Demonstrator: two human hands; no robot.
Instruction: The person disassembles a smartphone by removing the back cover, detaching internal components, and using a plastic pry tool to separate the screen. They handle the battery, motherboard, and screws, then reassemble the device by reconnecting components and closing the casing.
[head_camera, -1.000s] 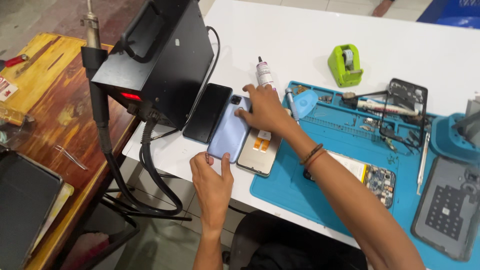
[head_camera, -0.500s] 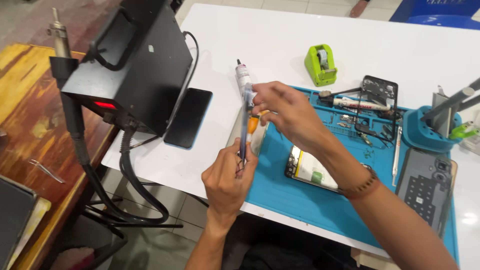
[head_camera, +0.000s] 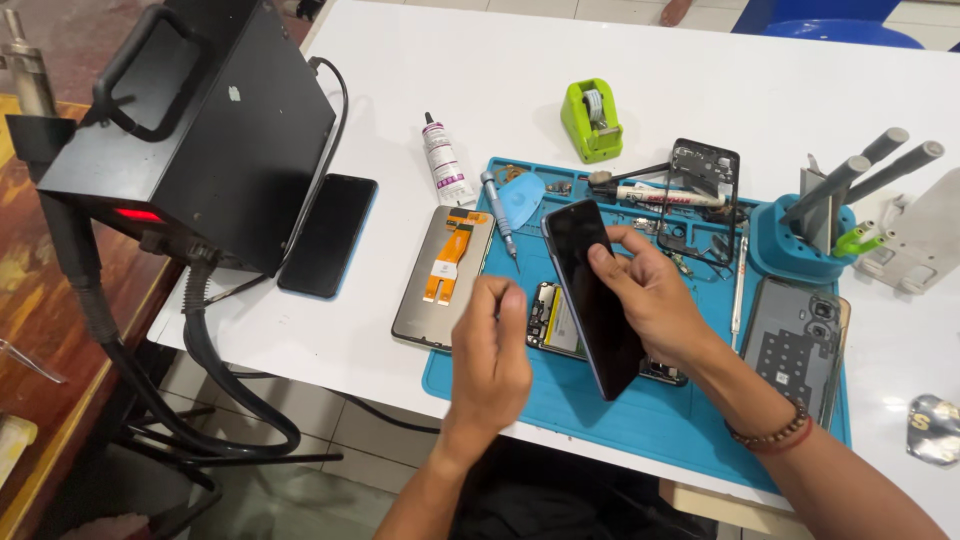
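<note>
While the right hand (head_camera: 655, 300) kept its grip clamped on a dark phone (head_camera: 592, 295), tilted above the blue mat (head_camera: 640, 420) near the surface's front edge, the left hand (head_camera: 490, 350) hovered beside it, fingers curled together, empty.

Both hands, the left hand (head_camera: 490, 365) and the right hand (head_camera: 655, 300), are bare, the forearms unsleeved. A bracelet of small brown wooden beads (head_camera: 770, 436) with a thin red band beside it circles the right wrist.
</note>
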